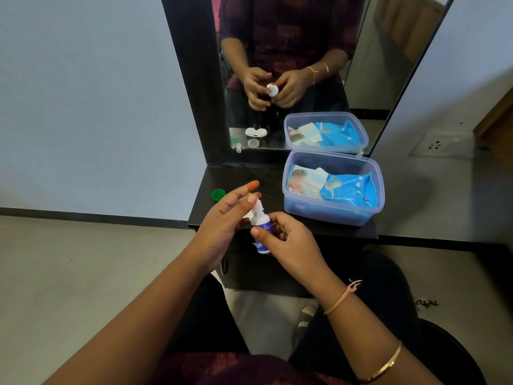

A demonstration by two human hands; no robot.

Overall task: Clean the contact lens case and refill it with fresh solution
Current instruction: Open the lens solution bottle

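I hold a small white solution bottle (262, 227) with a blue label upright above the front edge of the black shelf (266, 176). My right hand (290, 244) grips its body. My left hand (222, 218) pinches the white top of the bottle between thumb and fingers, with the index finger stretched out. A green cap (218, 194) lies on the shelf's left end. The white lens case (255, 132) shows only as a reflection in the mirror, with a loose clear lid in front of it. On the shelf itself the case is hidden behind my left hand.
A clear blue plastic tub (333, 215) holding wipe packets fills the right half of the shelf. The black-framed mirror (191, 79) stands at the shelf's back. A wall socket (434, 145) is on the right wall. My knees and the floor lie below.
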